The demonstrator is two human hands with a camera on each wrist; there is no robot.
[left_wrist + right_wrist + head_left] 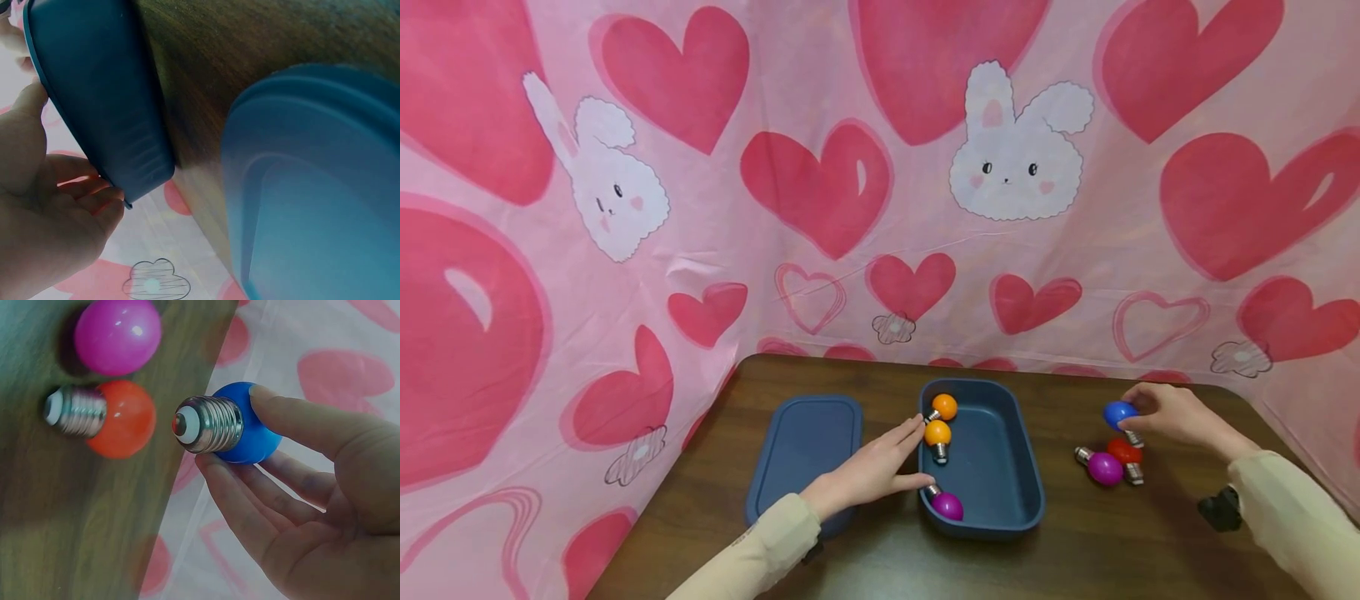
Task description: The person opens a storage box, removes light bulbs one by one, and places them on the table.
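The blue bulb (pixel 251 434) is pinched between the thumb and fingers of the right hand (pixel 1165 412), near the red bulb (pixel 1124 451) and the purple bulb (pixel 1106 469) on the bench (pixel 1075 558). Since its round surface looks smooth, it could be let slip, and its neighbours could be knocked rolling. The left hand (pixel 868 467), fingers extended and nothing grasped, is rested against the container (pixel 992 467); if that were nudged, the orange bulbs (pixel 937 433) inside could be shifted.
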